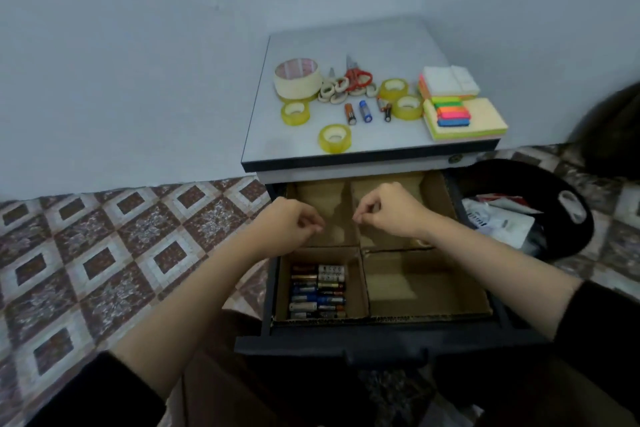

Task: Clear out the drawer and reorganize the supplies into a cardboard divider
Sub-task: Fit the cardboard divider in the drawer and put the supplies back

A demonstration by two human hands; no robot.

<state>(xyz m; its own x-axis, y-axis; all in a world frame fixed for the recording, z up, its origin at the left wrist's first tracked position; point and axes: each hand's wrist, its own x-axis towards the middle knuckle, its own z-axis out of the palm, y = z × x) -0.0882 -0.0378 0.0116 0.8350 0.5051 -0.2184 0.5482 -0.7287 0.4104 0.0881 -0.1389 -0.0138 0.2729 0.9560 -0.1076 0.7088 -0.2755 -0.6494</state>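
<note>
The dark drawer (381, 343) stands pulled out with a cardboard divider (363, 282) inside. Several batteries (317, 291) lie stacked in its near-left compartment; the near-right compartment (426, 284) looks bare. My left hand (291, 224) and my right hand (391, 210) hover over the far compartments, both with fingers curled shut and fingertips pinched; nothing is visible in either. On the cabinet top (374, 42) lie a big tape roll (298, 78), small yellow tape rolls (334, 138), red scissors (356, 76), three loose batteries (365, 111) and sticky note pads (464, 114).
A black bin (554, 204) with paper and plastic waste stands right of the drawer. Patterned tile floor (104, 246) spreads to the left. The grey wall rises behind the cabinet. A brown cardboard piece (221, 374) lies below the drawer front.
</note>
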